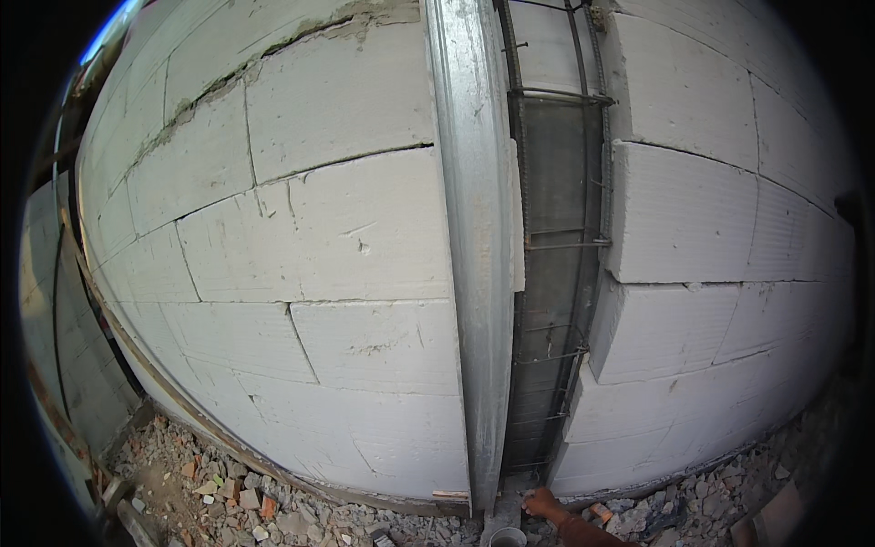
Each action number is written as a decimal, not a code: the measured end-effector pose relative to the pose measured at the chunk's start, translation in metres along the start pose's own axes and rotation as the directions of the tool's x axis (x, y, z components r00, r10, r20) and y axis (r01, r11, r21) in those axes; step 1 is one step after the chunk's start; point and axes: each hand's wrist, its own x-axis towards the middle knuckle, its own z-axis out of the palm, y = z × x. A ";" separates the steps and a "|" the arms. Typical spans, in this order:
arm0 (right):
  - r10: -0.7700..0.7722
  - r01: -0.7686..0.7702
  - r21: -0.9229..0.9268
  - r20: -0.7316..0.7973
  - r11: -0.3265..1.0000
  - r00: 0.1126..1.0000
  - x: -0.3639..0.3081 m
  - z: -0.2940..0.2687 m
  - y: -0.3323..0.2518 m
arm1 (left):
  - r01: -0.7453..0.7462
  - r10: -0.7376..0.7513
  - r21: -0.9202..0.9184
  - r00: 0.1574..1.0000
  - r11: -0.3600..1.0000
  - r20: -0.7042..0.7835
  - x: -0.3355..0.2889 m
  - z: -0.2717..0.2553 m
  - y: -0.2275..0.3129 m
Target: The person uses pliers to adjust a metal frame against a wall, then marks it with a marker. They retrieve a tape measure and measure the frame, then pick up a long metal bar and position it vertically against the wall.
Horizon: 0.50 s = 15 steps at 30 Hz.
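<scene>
My right hand (542, 505) reaches in from the lower edge, low at the foot of the gap between two block walls. Its fingers are curled closed; whatever they may hold is too small to make out. Just left of it, the round rim of a grey container (508, 538) shows at the picture's bottom. A tall galvanized metal channel (481, 273) stands upright along the left side of the gap. Inside the gap runs a rebar cage (581, 182) with thin cross ties, in front of a grey backing (554, 173). My left hand is out of view.
White block walls rise on the left (365, 228) and right (688, 210), with cracked mortar at upper left. Broken brick and stone rubble (264, 501) covers the ground along both bases. A long thin strip (164, 374) leans at the left wall's edge.
</scene>
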 end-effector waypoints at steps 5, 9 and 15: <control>0.007 -0.041 -0.265 -0.127 0.963 0.992 -0.061 -0.002 -0.001 | -0.136 0.136 0.000 0.990 0.991 -0.036 -0.061 -0.127 0.027; 0.034 -0.070 -0.161 -0.217 0.984 0.976 -0.095 0.004 -0.004 | -0.235 0.235 -0.001 0.972 0.972 -0.027 -0.130 -0.199 0.063; 0.133 -0.136 0.016 -0.355 0.991 0.925 -0.215 -0.009 -0.090 | -0.352 0.353 -0.043 0.935 0.935 0.019 -0.246 -0.242 0.111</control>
